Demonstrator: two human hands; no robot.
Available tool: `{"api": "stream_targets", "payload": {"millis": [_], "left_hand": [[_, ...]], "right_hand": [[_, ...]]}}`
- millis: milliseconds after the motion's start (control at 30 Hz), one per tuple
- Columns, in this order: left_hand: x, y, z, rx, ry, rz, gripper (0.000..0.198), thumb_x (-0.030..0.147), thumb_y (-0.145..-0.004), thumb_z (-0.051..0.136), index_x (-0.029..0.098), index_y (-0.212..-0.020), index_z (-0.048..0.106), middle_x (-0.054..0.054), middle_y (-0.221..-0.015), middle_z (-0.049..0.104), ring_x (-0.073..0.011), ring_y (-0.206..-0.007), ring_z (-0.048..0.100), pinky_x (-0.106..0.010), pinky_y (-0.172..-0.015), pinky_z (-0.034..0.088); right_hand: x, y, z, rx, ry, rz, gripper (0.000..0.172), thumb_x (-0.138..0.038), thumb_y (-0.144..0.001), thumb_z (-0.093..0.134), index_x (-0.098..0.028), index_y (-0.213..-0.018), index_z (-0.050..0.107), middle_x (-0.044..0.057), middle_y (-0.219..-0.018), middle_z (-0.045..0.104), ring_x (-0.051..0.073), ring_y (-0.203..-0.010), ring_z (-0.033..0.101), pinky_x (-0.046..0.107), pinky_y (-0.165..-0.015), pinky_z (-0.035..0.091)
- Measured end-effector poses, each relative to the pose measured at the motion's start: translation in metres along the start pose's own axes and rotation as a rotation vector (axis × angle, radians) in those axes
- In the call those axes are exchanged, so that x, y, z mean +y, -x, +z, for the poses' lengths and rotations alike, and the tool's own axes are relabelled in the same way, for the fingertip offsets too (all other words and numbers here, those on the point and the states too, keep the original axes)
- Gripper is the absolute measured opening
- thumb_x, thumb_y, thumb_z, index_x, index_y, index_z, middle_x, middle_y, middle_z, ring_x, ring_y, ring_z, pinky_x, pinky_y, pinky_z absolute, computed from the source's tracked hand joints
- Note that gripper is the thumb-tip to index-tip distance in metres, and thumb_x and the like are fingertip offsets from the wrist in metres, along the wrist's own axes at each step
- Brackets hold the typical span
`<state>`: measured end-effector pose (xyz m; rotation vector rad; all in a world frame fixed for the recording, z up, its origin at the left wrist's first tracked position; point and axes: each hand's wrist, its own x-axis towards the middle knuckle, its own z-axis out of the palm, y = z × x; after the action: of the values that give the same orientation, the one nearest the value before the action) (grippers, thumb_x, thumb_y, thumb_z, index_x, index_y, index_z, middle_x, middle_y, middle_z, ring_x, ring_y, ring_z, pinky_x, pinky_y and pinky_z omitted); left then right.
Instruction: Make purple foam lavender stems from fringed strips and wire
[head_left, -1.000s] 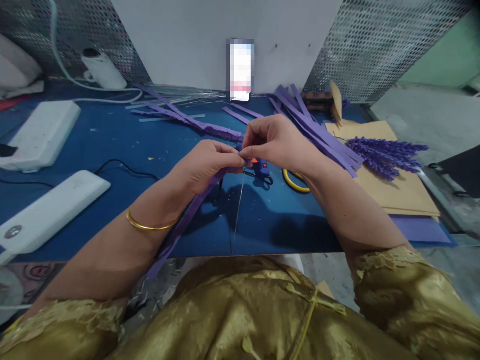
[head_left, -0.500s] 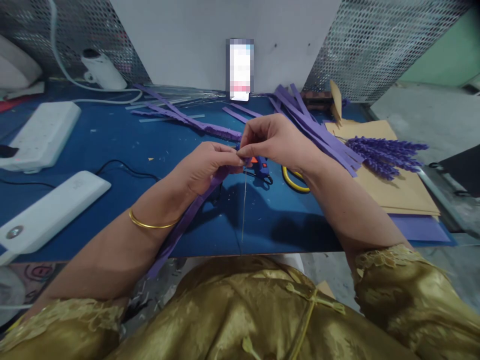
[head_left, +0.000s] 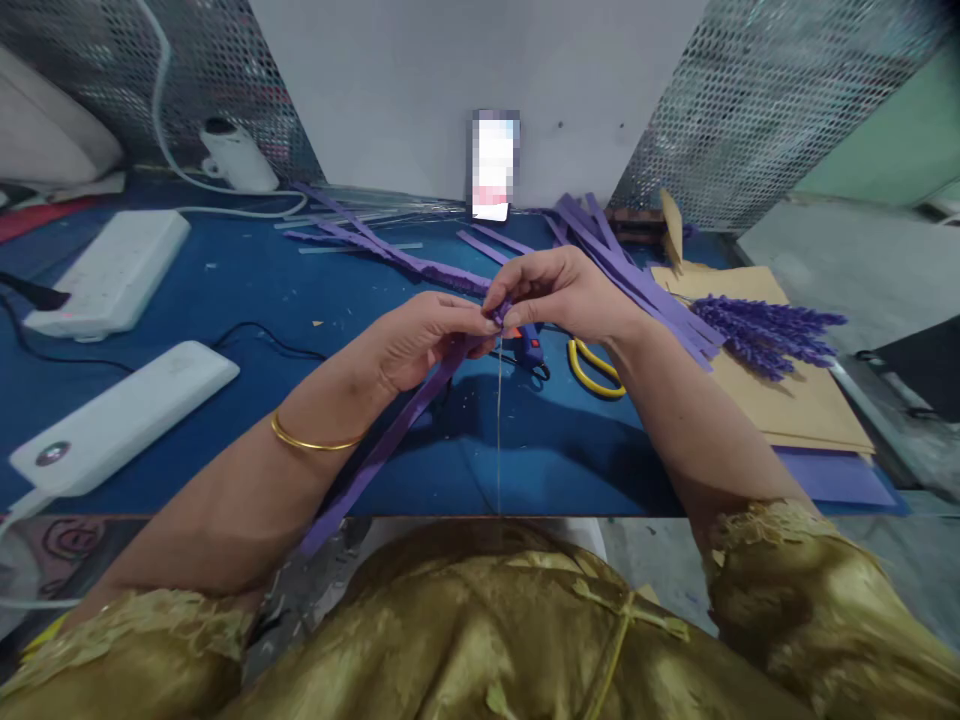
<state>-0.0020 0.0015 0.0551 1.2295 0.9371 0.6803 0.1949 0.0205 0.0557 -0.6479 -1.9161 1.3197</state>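
Observation:
Over the middle of the blue table, my left hand [head_left: 427,335] is closed on a long purple paper strip [head_left: 397,415], whose tail hangs down past my wrist. My right hand [head_left: 559,295] pinches the small bunched purple end [head_left: 501,315] of that strip, its fingertips almost against my left thumb. A thin pale wire [head_left: 500,430] runs straight down from this bunched end. Behind my fingers lies a blue glue gun [head_left: 531,350], partly hidden. Yellow-handled scissors [head_left: 594,370] rest below my right wrist, their blades out of sight.
More purple strips [head_left: 637,270] lie behind my right hand, and a fringed strip [head_left: 405,258] behind my left. Purple flower sprigs [head_left: 765,330] rest on brown paper [head_left: 787,415] at right. A lit phone [head_left: 493,165] leans against the back panel. A power strip [head_left: 120,270] and white device [head_left: 127,415] lie left.
The bunched purple end shows more clearly between my fingertips, with my right fingers slightly shifted. The whole view has moved a little; both hands keep their hold.

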Motion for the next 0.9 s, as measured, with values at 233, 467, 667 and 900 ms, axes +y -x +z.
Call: {"api": "stream_targets", "payload": {"millis": [233,467,667,900], "left_hand": [[0.001,-0.002,-0.006,-0.062,0.042,-0.008,0.009,0.023,-0.064,0.07,0.015,-0.06,0.073,-0.007,-0.06,0.068,-0.017,-0.06,0.06,-0.027,-0.059,0.048],[0.005,-0.001,0.0,0.086,-0.016,-0.039,0.006,0.019,-0.062,0.071,0.014,-0.058,0.072,-0.008,-0.059,0.067,-0.0187,-0.06,0.063,-0.031,-0.063,0.052],[0.003,-0.003,0.001,0.135,0.005,-0.027,0.001,0.015,-0.06,0.073,0.015,-0.059,0.073,-0.006,-0.058,0.067,-0.0193,-0.06,0.064,-0.03,-0.061,0.053],[0.001,-0.004,0.004,0.176,0.046,-0.038,0.004,0.011,-0.06,0.072,0.015,-0.062,0.073,-0.006,-0.057,0.065,-0.0241,-0.068,0.068,-0.033,-0.066,0.053]], "right_hand": [[0.0,0.0,-0.004,0.016,-0.009,-0.012,0.029,-0.033,-0.074,0.084,-0.01,-0.086,0.072,0.003,-0.074,0.07,0.012,-0.066,0.065,0.024,-0.063,0.053],[-0.006,0.001,-0.007,0.04,0.086,0.028,0.027,-0.03,-0.073,0.084,-0.009,-0.084,0.071,0.005,-0.076,0.07,0.014,-0.068,0.067,0.025,-0.064,0.055],[-0.007,0.001,-0.005,0.042,0.158,0.07,0.023,-0.026,-0.074,0.082,-0.01,-0.085,0.069,0.001,-0.066,0.066,0.012,-0.063,0.064,0.024,-0.06,0.053],[-0.01,0.001,0.001,0.094,0.269,0.091,0.017,-0.02,-0.072,0.081,-0.012,-0.08,0.068,0.0,-0.065,0.066,0.011,-0.06,0.061,0.022,-0.056,0.048]]}}
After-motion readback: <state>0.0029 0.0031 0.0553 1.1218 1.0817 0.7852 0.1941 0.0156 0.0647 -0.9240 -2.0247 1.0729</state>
